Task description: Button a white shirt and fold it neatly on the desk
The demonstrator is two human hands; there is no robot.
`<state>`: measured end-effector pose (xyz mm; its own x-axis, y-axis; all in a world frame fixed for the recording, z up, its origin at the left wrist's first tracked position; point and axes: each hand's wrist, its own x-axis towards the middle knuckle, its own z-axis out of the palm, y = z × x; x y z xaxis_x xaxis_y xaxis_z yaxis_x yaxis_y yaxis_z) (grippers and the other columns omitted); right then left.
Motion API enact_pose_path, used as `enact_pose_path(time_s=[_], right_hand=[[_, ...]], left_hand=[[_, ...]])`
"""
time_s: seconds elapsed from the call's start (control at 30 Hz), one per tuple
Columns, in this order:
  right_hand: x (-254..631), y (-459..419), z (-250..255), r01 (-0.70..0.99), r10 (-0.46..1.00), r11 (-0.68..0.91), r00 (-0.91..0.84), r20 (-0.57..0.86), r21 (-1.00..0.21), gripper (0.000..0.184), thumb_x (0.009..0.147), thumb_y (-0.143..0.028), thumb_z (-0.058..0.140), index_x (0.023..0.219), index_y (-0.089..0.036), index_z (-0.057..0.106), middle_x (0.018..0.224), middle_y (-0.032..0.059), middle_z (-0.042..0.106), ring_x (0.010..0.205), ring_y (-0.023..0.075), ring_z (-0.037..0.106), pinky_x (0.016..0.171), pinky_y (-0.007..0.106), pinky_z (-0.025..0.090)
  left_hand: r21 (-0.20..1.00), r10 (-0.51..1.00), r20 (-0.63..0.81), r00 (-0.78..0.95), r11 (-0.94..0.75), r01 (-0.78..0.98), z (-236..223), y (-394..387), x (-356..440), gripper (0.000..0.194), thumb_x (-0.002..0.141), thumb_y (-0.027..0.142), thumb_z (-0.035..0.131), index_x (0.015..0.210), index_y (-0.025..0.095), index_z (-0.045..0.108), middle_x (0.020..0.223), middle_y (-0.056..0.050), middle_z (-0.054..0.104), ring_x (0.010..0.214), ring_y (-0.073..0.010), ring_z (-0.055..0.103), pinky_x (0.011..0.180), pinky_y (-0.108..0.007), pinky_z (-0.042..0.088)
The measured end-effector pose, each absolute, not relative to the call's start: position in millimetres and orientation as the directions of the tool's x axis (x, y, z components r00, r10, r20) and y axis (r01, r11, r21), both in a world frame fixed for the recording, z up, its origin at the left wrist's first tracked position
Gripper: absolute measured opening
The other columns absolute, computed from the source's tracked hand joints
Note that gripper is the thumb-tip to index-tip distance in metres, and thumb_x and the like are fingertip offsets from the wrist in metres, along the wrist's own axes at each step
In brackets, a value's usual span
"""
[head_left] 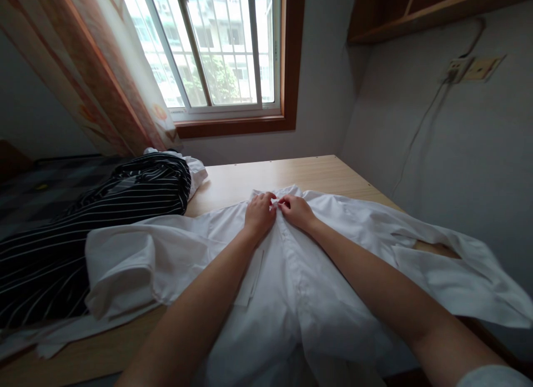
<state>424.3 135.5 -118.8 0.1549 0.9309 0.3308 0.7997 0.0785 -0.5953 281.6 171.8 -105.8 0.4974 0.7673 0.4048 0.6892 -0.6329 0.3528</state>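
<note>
A white long-sleeved shirt [316, 270] lies spread face up, its collar toward the window and its sleeves out to both sides. My left hand [260, 212] and my right hand [296, 210] meet at the top of its front, just below the collar. The fingers of both are bent and pinch the cloth at the button placket, thumb and forefinger close together. Any button between them is too small to make out. Down the middle, the placket runs toward me, and the shirt's hem hangs near my body.
The shirt rests on a light wooden table [303, 167]. Black striped clothing [137, 192] is heaped at the left, with white cloth behind it. A window [216, 54] and a curtain [95, 59] are ahead. A cable [416, 134] hangs from a wall socket [458, 69] at right.
</note>
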Motion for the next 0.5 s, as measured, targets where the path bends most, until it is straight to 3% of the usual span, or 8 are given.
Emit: enact_pose_path(time_s=[0.27, 0.5], right_hand=[[418.7, 131.9, -116.1, 0.896, 0.932, 0.098, 0.069, 0.355, -0.433, 0.024, 0.092, -0.015, 0.048, 0.097, -0.016, 0.072, 0.101, 0.0116, 0.068, 0.090, 0.0199, 0.063, 0.079, 0.026, 0.046], [421.1, 132.7, -113.7, 0.887, 0.950, 0.077, 0.072, 0.302, -0.455, 0.024, 0.091, -0.015, 0.050, 0.103, -0.015, 0.071, 0.104, 0.0089, 0.066, 0.093, 0.0170, 0.062, 0.084, 0.025, 0.045]], left_hand=[[0.385, 0.776, 0.400, 0.487, -0.625, 0.679, -108.6, 175.9, 283.0, 0.025, 0.082, 0.014, 0.057, 0.106, 0.019, 0.062, 0.097, -0.007, 0.069, 0.095, -0.0241, 0.058, 0.091, -0.037, 0.043], [0.532, 0.848, 0.322, 0.420, -0.529, 0.661, -106.3, 177.3, 286.0, 0.031, 0.078, 0.009, 0.057, 0.107, 0.018, 0.064, 0.093, -0.004, 0.069, 0.082, -0.0180, 0.061, 0.081, -0.031, 0.047]])
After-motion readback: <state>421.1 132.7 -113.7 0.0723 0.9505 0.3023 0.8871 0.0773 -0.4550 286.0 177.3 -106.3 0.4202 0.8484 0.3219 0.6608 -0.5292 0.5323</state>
